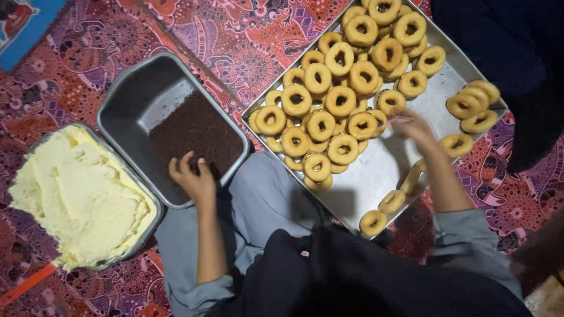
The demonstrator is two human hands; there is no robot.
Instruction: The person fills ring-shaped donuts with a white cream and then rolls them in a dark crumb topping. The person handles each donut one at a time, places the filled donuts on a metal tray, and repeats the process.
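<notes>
Nearest the camera: dark garment and grey sleeves of the seated person, knees under two metal trays.

Left hand (192, 179) rests at the near edge of a rectangular metal pan (126, 97). Fingers loosely curled, dipping into the chocolate sprinkles (197, 132) that fill the pan's right half; nothing clearly gripped. Left half of the pan bare.

Beside that pan, on the left and touching or nearly touching it, a second container (154, 214) heaped with pale yellow cream (76, 196). An orange handle (26, 285) runs out from its near corner.

Right hand (414, 126) reaches over a large flat metal tray (364, 176), blurred; fingers appear narrow, at the edge of the doughnut pile (338, 97); whether they hold one I cannot tell. Plain ring doughnuts stacked in the tray's far-left part, a few loose ones along its near edge (382, 211) and a small group at its right edge (473, 103).

Everything sits on a red patterned cloth (235, 41). Far left corner: a blue flat object (26, 23). Far right: dark clothing (511, 47).
</notes>
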